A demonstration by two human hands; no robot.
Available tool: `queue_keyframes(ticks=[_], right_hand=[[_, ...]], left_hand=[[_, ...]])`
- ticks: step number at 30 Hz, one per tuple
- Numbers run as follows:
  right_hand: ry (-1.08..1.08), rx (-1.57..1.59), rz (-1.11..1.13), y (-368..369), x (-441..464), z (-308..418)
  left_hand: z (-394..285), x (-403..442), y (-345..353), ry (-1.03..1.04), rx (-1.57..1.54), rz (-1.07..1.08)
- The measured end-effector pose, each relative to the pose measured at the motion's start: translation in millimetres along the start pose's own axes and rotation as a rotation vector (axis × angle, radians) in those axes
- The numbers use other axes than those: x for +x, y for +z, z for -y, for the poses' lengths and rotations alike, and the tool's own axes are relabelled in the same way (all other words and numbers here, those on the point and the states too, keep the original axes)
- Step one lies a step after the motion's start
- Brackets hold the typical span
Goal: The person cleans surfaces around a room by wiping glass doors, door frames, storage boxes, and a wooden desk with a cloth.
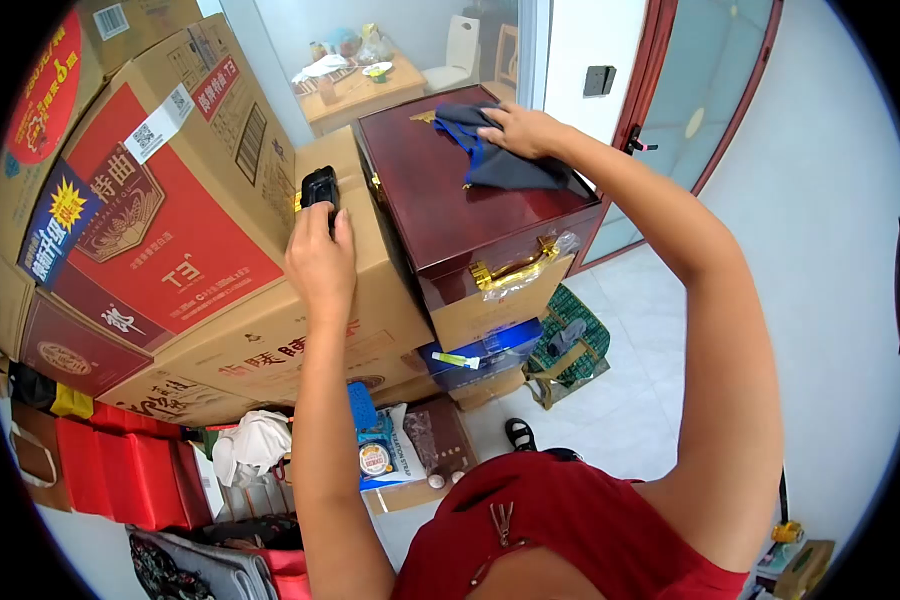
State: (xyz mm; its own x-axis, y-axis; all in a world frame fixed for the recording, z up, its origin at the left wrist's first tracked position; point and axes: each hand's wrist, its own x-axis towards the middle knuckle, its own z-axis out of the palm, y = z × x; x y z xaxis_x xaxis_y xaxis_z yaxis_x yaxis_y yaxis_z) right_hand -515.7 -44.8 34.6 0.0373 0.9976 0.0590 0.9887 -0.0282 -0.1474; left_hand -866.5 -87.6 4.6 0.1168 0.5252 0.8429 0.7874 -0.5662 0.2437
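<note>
A dark grey cloth with a blue edge [515,168] lies on the glossy dark red wooden box [410,185]. My right hand [527,131] presses on the cloth with its fingers spread, near the box's back right part. My left hand [320,250] is closed round a small black object [320,185] on top of a cardboard carton [365,240], left of the wooden box. A gold handle [515,262] with some clear plastic on it is on the box's near side.
Stacked red and brown cartons [170,215] rise at the left. Below the wooden box are a blue box [490,350] and a green patterned bag [580,335]. Red bags [130,470] stand at lower left. A glass door [690,110] is at the right.
</note>
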Motion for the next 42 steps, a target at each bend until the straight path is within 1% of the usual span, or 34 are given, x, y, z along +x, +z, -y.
queue_keyframes(ticks=[3, 6, 8, 9, 12, 15, 16, 17, 19, 21, 23, 25, 27, 28, 29, 31, 33, 34, 35, 36, 38, 39, 41, 42], right_hand=[[-0.007, 0.101, -0.004, 14, 62, -15], [0.014, 0.147, 0.018, 12, 82, -15], [0.006, 0.066, -0.03, 20, 81, -16], [-0.001, -0.001, -0.059, 20, 73, -14], [-0.254, -0.093, -0.032, 22, 37, -26], [-0.335, -0.18, 0.026, 7, -29, -20], [-0.389, -0.088, -0.223, 12, -51, -16], [-0.29, -0.087, -0.168, 10, -67, -13], [-0.081, -0.081, -0.061, -18, -114, 32], [-0.175, -0.135, -0.178, -5, -148, 70], [-0.354, -0.188, -0.322, 9, -181, 110], [-0.439, -0.083, -0.619, 32, -195, 125], [-0.435, -0.02, -0.763, 43, -201, 109], [-0.438, 0.013, -0.836, 48, -202, 102], [-0.386, 0.057, -0.991, 54, -212, 87], [-0.187, 0.103, -1.189, 58, -234, 54], [0.159, 0.658, -1.15, 83, -238, 23], [0.15, 1.125, -0.988, 83, -239, 14], [0.14, 1.577, -0.776, 83, -237, 6], [0.151, 1.842, -0.53, 82, -232, 0], [0.148, 1.978, -0.419, 85, -222, 2], [0.139, 2.044, -0.362, 85, -214, -1], [0.129, 2.044, -0.254, 89, -192, -16], [0.145, 2.028, -0.2, 73, -187, -14]], left_hand=[[-1, 1, -2, -0.007, 0.003, 0.004], [-1, 3, -1, 0.014, -0.001, -0.001], [-1, 2, -1, 0.009, 0.008, 0.008], [0, 2, -1, -0.001, 0.011, 0.019], [2, 1, 0, -0.022, 0.009, 0.037], [1, 1, -1, -0.006, 0.002, 0.027], [1, 1, -2, 0.0, 0.007, 0.028], [1, 1, -2, 0.01, 0.006, 0.007], [1, 0, -1, 0.04, -0.003, -0.032], [2, -1, -2, 0.067, -0.014, -0.054], [3, 1, -2, 0.111, -0.034, -0.085], [6, 1, 1, 0.167, -0.027, -0.114], [7, 0, 0, 0.26, 0.021, -0.131], [6, -2, -3, 0.247, 0.004, -0.067], [4, -6, -6, 0.301, 0.004, -0.07], [-16, -12, -13, 0.398, 0.009, -0.093], [-43, -20, -10, 0.459, -0.071, -0.047], [-63, -23, -11, 0.494, -0.105, -0.005], [-73, -25, -9, 0.529, -0.14, 0.039], [-76, -27, -3, 0.539, -0.131, 0.075], [-80, -27, 11, 0.56, -0.113, 0.142], [-79, -26, 15, 0.567, -0.093, 0.14], [-68, -27, 11, 0.578, -0.045, 0.134], [-63, -27, 10, 0.583, -0.018, 0.137]])
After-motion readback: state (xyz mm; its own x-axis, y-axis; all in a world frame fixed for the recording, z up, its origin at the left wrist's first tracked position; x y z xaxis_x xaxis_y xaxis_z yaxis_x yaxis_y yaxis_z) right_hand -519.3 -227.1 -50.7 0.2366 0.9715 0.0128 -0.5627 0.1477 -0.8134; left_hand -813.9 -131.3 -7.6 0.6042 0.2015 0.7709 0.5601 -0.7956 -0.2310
